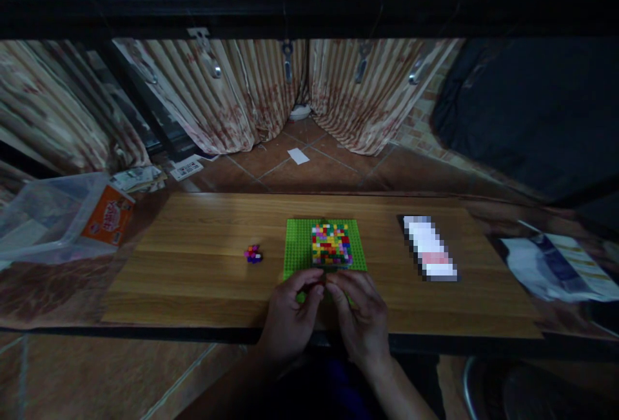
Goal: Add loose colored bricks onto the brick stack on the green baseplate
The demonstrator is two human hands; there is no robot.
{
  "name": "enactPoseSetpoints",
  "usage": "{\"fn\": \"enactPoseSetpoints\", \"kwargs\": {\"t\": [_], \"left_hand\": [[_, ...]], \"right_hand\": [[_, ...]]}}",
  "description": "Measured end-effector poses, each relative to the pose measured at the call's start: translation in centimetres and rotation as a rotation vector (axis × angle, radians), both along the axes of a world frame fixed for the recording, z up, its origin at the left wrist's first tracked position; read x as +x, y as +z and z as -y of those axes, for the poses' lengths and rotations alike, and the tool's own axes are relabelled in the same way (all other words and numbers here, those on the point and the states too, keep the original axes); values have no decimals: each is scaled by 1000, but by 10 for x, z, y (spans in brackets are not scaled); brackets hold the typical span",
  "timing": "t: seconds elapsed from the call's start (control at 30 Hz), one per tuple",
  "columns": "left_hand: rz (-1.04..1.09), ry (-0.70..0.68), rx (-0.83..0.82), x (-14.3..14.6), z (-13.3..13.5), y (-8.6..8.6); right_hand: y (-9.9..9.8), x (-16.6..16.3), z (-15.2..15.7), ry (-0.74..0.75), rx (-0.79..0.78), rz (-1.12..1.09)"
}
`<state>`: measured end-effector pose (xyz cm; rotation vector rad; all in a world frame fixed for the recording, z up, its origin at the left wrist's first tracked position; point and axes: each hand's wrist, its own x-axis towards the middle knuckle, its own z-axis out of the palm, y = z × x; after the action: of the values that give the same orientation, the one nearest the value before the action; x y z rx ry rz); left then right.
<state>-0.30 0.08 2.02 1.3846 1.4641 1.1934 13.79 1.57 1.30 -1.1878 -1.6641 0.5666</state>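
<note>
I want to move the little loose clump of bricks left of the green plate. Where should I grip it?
Pinch the loose brick clump from above, fingers on its left and right sides. It lies low on the wooden table, with bare space around it, apart from the green baseplate.

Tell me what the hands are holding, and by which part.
Cannot be told for sure: left hand and right hand meet fingertip to fingertip at the near edge of the green baseplate; anything pinched between them is hidden.

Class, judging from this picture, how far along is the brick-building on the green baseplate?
Done: a multicoloured brick block covers part of the green baseplate. In hand: left hand and right hand meet at the plate's near edge, seemingly pinching something small. Left: bare green studs, and a few loose bricks alongside.
</note>
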Motion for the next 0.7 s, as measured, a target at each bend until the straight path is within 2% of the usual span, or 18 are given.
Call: {"fn": "enactPoseSetpoints", "kwargs": {"t": [0.1,0.2,0.4,0.53,0.7], "left_hand": [[-63,63,34,-14,-7,-9],[-258,146,123,-38,-15,-21],[-611,162,265,-79,-20,-40],[-725,193,311,-87,-14,-46],[-757,206,327,-87,-12,-47]], "right_hand": [[-1,8,-11,-58,-28,-97],[0,18,-24,-108,-69,-156],[2,26,-51,-175,-132,-136],[3,23,-66,-135,-132,-61],[3,17,-83,-73,-51,68]]}}
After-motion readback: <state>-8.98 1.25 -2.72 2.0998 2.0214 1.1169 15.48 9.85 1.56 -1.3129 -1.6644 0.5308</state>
